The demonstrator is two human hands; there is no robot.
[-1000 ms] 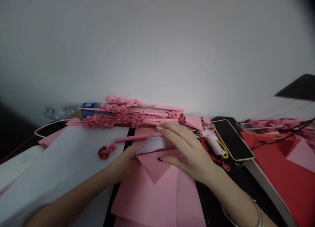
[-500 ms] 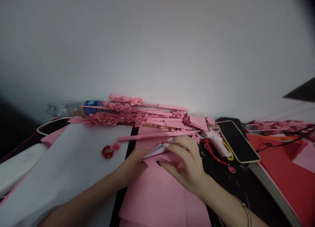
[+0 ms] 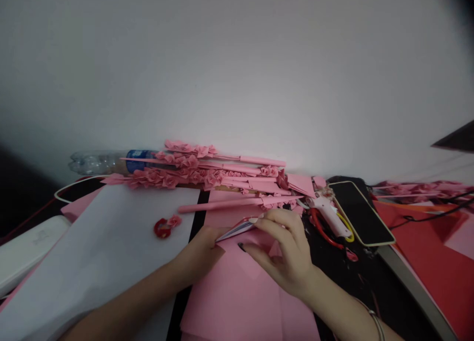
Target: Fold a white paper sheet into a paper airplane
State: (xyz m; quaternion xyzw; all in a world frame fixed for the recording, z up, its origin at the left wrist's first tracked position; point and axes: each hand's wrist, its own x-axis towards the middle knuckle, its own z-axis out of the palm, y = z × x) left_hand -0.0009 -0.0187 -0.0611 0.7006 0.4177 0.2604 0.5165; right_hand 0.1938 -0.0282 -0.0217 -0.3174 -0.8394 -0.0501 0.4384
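Observation:
A thin booklet-like stack (image 3: 237, 229) with pale leaves and a red edge is tilted above the pink paper sheets (image 3: 237, 301). My left hand (image 3: 200, 256) is closed on its left end, with most of the fingers hidden behind it. Curled over the stack's upper right edge are the fingers of my right hand (image 3: 287, 249), while its dark-nailed thumb sits lower, apart from the fingertips. Just beyond the hands lies a rolled pink paper stick (image 3: 218, 205). A small red ring-shaped piece (image 3: 162, 228) and a pink paper flower (image 3: 174, 221) are left of my left hand.
Pink paper flower stems (image 3: 177, 175) lie along the wall beside a plastic bottle (image 3: 98, 162). To the right are a pink glue gun (image 3: 331, 216), red-handled scissors (image 3: 322, 232), a phone (image 3: 363, 212) and red paper (image 3: 433, 262). A white case (image 3: 33, 249) and white sheet (image 3: 122, 262) lie left.
Both hands and the stack have stayed almost in place. My right hand has shifted very slightly, and the whole view has drifted a little.

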